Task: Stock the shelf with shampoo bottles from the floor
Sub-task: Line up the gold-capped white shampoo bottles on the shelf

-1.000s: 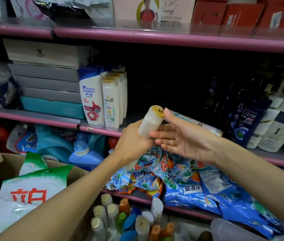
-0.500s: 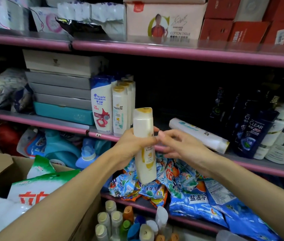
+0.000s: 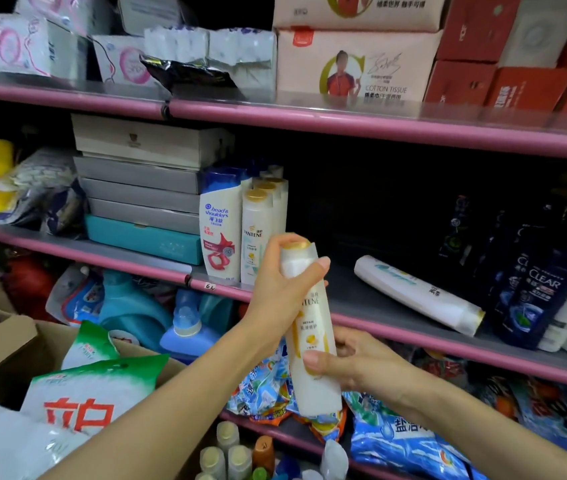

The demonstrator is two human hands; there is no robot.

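Note:
I hold a white Pantene shampoo bottle (image 3: 311, 327) with a gold cap upright in front of the middle shelf (image 3: 372, 306). My left hand (image 3: 280, 285) grips its upper part near the cap. My right hand (image 3: 348, 363) grips its lower part, thumb across the front. On the shelf stand a head & shoulders bottle (image 3: 220, 233) and a row of Pantene bottles (image 3: 258, 233). Another white bottle (image 3: 417, 294) lies on its side to the right. Several more bottles (image 3: 237, 455) stand on the floor below.
Dark Clear bottles (image 3: 531, 292) fill the shelf's right end. Stacked grey and teal boxes (image 3: 140, 199) sit left of the shampoo row. Blue detergent bags (image 3: 407, 441) lie on the lower shelf. A cardboard box with green-white bags (image 3: 102, 386) stands at my left.
The bottle has turned upright and risen toward the shelf. My left hand moved up to its cap end; my right hand dropped from beside it and now grips its lower part.

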